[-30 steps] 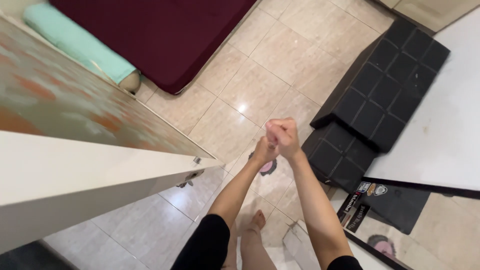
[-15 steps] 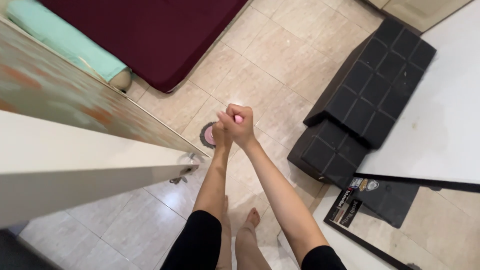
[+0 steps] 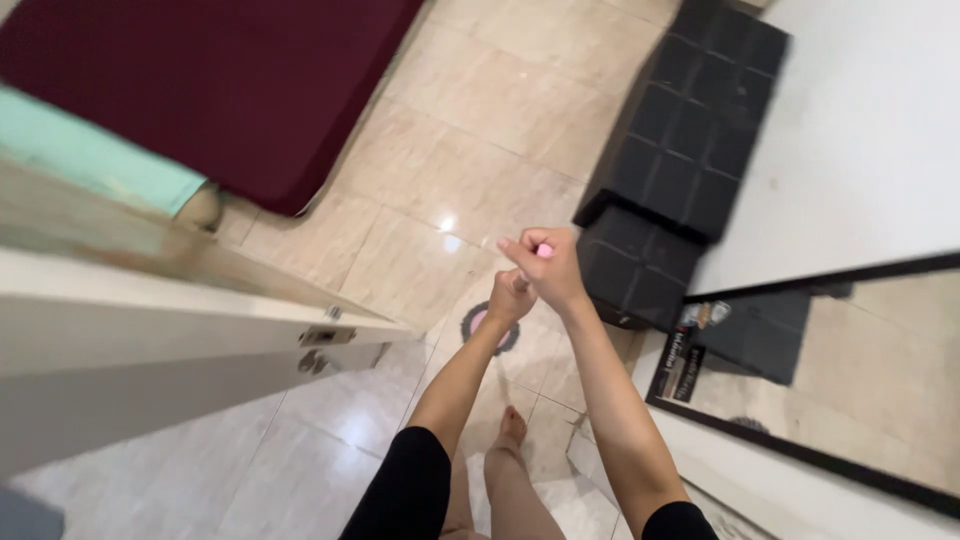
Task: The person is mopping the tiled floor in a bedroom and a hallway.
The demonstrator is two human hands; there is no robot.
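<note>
Pink handle (image 3: 544, 250) gripped by both fists, right hand (image 3: 551, 270) above left hand (image 3: 511, 296); door edge (image 3: 330, 335) near.

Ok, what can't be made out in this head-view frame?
- Pink handle: only its tip shows; the right hand and left hand cover the rest.
- Round pink-and-dark head on the floor: partly behind the left forearm.
- Door: blurred, cut off by the left edge.

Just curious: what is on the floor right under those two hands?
A round pink head with a dark fringe lies on the tiled floor, partly hidden behind the left hand; the right hand covers a pink handle.
</note>
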